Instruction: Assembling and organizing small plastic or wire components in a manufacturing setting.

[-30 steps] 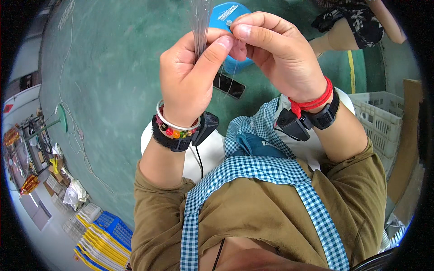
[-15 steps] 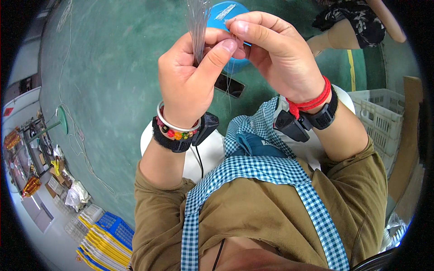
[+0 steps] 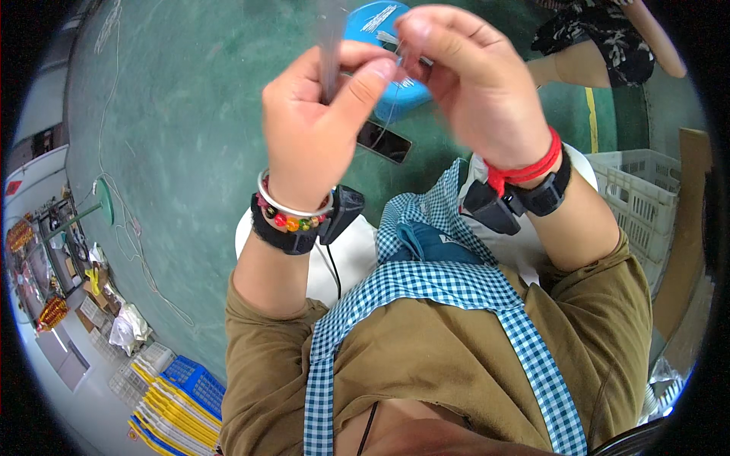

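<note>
My left hand (image 3: 313,114) is closed around a bundle of thin, clear-grey strands (image 3: 329,53) that stands upright out of the fist. Its thumb and forefinger pinch together at the tip, where a fine strand (image 3: 391,110) hangs down. Close beside it, my right hand (image 3: 487,95) has its fingers curled in a pinch, smeared by motion; what lies in them is too small to make out. Beneath both hands is a round blue stool or tub lid (image 3: 403,95), partly hidden, with small white slivers (image 3: 378,20) on top.
A dark phone (image 3: 386,142) lies on the green floor. White slatted crates (image 3: 635,186) stand at the right, and another person's leg (image 3: 582,62) shows at the upper right. Stacked yellow, white and blue crates (image 3: 175,403) are at lower left; a thin cable (image 3: 144,258) trails nearby.
My right hand has shifted slightly up and to the right, drawing a little away from the left fingertips. The left hand has moved slightly left, still holding the bundle.
</note>
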A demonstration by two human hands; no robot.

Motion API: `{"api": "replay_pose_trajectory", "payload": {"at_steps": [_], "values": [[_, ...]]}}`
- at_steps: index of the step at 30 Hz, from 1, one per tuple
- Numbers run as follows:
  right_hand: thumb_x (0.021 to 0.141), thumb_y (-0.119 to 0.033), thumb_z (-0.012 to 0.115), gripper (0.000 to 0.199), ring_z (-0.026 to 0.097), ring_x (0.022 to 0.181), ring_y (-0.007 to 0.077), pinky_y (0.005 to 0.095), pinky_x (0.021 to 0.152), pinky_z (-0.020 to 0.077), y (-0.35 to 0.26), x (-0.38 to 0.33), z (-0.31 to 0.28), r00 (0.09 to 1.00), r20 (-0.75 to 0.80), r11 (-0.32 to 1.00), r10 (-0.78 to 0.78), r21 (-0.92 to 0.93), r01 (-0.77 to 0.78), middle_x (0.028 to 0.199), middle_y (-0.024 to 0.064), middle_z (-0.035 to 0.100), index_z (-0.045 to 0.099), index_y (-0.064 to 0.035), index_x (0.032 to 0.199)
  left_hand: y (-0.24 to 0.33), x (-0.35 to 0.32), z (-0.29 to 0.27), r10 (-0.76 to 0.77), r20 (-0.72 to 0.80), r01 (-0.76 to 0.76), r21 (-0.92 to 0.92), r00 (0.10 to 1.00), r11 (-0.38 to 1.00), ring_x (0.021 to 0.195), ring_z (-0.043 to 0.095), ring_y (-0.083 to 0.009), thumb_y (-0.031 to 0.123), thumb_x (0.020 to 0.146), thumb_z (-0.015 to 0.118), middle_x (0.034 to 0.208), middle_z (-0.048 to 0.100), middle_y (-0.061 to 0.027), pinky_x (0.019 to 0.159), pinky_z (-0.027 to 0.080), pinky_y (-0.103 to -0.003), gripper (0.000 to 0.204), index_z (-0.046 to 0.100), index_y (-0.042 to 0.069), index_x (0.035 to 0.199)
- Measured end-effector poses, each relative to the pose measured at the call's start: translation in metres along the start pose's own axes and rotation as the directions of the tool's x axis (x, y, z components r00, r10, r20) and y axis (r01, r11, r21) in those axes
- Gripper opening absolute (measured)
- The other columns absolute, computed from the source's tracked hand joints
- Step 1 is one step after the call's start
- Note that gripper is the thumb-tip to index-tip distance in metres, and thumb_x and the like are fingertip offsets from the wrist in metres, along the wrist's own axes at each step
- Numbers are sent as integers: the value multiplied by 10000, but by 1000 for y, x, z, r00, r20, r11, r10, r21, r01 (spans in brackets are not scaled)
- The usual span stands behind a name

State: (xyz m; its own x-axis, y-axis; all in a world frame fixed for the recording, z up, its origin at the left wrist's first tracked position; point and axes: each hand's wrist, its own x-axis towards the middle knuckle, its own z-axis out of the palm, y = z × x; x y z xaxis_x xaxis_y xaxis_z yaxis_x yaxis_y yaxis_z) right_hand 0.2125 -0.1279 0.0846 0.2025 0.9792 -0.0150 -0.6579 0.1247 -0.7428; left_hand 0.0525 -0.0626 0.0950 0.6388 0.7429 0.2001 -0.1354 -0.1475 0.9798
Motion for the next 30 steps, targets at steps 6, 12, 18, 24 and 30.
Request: {"api": "replay_pose_trajectory", "payload": {"at_steps": [6,12,18,24,30], "values": [[889,-83,676,47,506,653,40,181,606,384,-38,16,0,782,32,753,-623,297,588,731,-16,608,681,-39,904,-1,10,-27,-249,-183,197,-259,951,946,572,456,-6,80,894,670,826,681,-59,469,322,-173,131,691,-17,979],[702,55,771,221,458,509,120,237,443,330,-41,-14,18,539,715,-121,-445,-645,755,691,66,633,717,19,914,6,-5,-7,-440,328,548,-548,836,632,522,291,-11,244,1000,527,923,624,-16,441,217,-181,290,615,10,1145],[621,8,809,310,329,487,111,259,434,213,-33,-11,13,409,810,-155,-420,-508,847,597,-12,368,731,9,920,6,-10,-13,-392,513,645,-625,764,439,520,290,-12,243,983,540,759,480,57,438,204,-191,249,619,35,1093],[587,-8,794,321,352,486,119,265,435,236,-29,-14,18,422,815,-119,-398,-502,857,602,-12,358,742,-16,903,8,-6,-17,-442,591,735,-590,675,333,508,288,-4,241,963,564,739,489,71,435,206,-189,253,626,4,1025],[570,-112,697,296,458,497,144,273,439,355,-27,-15,20,473,801,-141,-369,-551,823,607,-5,385,733,-94,863,2,-10,-16,-425,572,709,-619,701,337,501,302,-5,242,945,591,699,485,75,434,219,-189,247,637,3,982]]}}
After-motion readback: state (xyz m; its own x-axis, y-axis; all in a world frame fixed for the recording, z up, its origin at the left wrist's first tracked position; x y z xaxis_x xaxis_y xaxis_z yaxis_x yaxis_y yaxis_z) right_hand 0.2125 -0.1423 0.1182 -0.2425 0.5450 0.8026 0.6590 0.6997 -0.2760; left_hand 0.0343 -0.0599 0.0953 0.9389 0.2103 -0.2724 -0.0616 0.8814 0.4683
